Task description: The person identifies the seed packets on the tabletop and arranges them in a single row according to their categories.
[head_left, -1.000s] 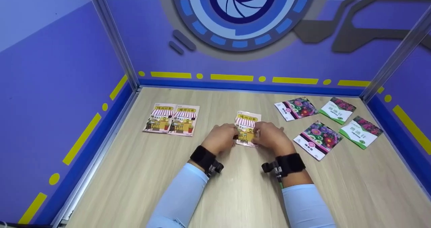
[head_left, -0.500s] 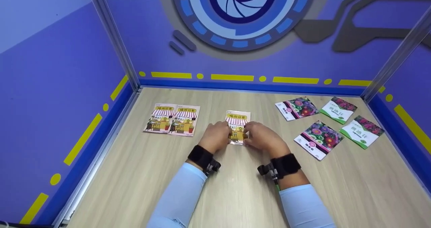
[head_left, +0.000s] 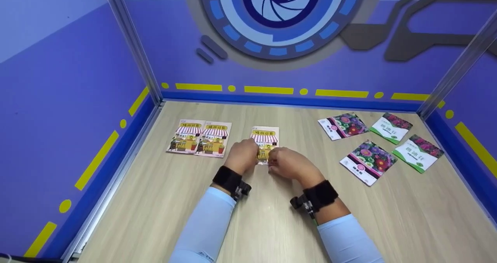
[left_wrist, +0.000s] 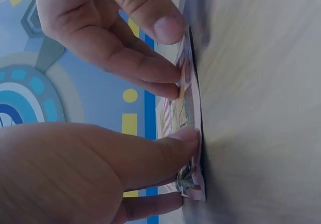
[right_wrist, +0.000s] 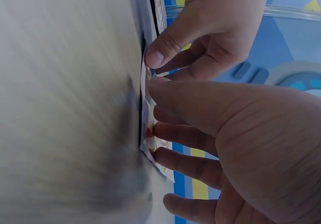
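Observation:
A pink seed packet (head_left: 265, 136) with a striped-awning shop picture lies in the middle of the wooden table. At its left side, my left hand (head_left: 241, 155) holds the packet, its thumb (left_wrist: 184, 137) on the printed face near the lower edge. My right hand (head_left: 292, 162) is at the lower right corner; its spread, fairly straight fingers (right_wrist: 188, 166) touch the packet in the right wrist view. Two matching packets, one (head_left: 185, 138) partly under the other (head_left: 212, 140), lie to the left of my hands.
Farther right lie two flower-picture seed packets, one behind (head_left: 343, 126) and one in front (head_left: 368, 162). Beside them are two white-and-green packets, the far one (head_left: 391, 128) and the near one (head_left: 418, 154). Purple-blue panels (head_left: 271, 76) wall the table at back and sides.
The middle packet has slid left across the table, with both hands travelling along beside it. My right hand has dropped lower along its edge. The other packets have stayed put.

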Available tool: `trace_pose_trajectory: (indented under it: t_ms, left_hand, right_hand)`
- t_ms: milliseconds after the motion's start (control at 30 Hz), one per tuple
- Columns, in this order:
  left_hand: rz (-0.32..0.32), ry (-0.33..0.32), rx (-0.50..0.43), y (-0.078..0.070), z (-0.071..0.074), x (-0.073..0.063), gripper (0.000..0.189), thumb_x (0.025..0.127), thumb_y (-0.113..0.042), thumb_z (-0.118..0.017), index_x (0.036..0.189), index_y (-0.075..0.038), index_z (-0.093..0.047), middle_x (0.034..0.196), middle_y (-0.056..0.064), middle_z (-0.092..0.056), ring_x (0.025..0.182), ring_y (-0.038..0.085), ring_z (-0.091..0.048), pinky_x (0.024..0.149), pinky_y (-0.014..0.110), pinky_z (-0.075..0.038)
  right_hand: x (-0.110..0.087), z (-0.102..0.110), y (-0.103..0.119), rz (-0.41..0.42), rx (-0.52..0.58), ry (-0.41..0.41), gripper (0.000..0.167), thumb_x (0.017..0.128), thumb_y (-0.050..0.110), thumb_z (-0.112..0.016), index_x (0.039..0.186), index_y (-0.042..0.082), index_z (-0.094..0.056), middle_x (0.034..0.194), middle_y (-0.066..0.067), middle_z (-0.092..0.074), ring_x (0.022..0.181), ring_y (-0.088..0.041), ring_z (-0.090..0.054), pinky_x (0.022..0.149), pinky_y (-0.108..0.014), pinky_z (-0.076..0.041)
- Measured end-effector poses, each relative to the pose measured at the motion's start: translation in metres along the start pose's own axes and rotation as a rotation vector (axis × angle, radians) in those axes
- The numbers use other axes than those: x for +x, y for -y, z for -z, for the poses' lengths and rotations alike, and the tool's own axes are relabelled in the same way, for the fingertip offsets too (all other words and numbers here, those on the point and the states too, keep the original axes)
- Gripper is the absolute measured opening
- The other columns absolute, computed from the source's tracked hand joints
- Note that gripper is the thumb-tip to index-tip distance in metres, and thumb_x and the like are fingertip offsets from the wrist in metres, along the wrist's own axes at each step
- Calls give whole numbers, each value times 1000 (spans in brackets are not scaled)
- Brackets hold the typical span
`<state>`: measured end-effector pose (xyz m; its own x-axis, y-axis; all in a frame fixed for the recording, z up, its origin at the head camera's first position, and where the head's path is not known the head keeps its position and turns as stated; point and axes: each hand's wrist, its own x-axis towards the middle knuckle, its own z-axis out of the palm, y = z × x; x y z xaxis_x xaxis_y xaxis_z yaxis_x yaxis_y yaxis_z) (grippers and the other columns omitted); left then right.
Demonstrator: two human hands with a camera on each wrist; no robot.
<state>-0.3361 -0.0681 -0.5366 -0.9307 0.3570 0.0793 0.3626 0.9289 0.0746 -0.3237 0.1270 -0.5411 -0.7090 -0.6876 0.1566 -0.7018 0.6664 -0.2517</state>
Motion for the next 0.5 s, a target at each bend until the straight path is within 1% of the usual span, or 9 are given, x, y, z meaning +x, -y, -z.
trace_pose_trajectory:
  t_ms: [100, 167, 267, 333, 400, 500]
  left_hand:
    - [23, -21, 26, 3, 1, -1, 10, 82, -17, -78, 87, -11, -73, 90, 6, -67, 81, 28, -65, 72, 45, -52]
    - [43, -24, 37, 5, 2, -1, 8, 84, -13, -74, 91, -10, -73, 92, 7, -68, 83, 28, -66, 75, 46, -52]
    - [71, -21, 41, 8, 4, -2, 9, 88, -9, -68, 95, -9, -73, 95, 8, -70, 87, 29, -66, 82, 48, -50]
    - [87, -14, 34, 11, 5, -2, 10, 89, -8, -66, 96, -9, -73, 96, 8, -70, 89, 30, -66, 86, 50, -49]
    - [97, -9, 26, 14, 6, -3, 11, 89, -7, -67, 97, -10, -74, 97, 9, -71, 91, 30, -67, 90, 52, -47]
    - [104, 4, 24, 18, 6, -3, 11, 87, -7, -70, 96, -11, -74, 97, 8, -71, 90, 30, -66, 89, 53, -47]
  right_hand:
    - [2, -2, 4, -4, -13, 27, 13, 87, 19, -78, 96, 10, -77, 103, -2, -69, 94, -19, -65, 87, -37, -53]
    - [2, -3, 8, -24, -21, 54, 17, 88, 21, -77, 100, 10, -78, 112, -4, -69, 103, -22, -64, 94, -38, -51]
    - [3, -4, 14, -60, -41, 95, 24, 88, 26, -77, 107, 10, -77, 123, -6, -65, 113, -24, -62, 100, -39, -49]
    - [4, -4, 18, -72, -51, 116, 28, 89, 28, -76, 111, 11, -76, 126, -7, -63, 115, -24, -60, 100, -39, -49]
    - [4, -5, 21, -75, -54, 127, 31, 90, 30, -76, 114, 10, -75, 128, -8, -62, 116, -24, -59, 100, -39, -49]
    - [4, -5, 25, -51, -50, 126, 34, 90, 30, -76, 115, 8, -74, 128, -11, -61, 117, -26, -59, 100, -40, -49]
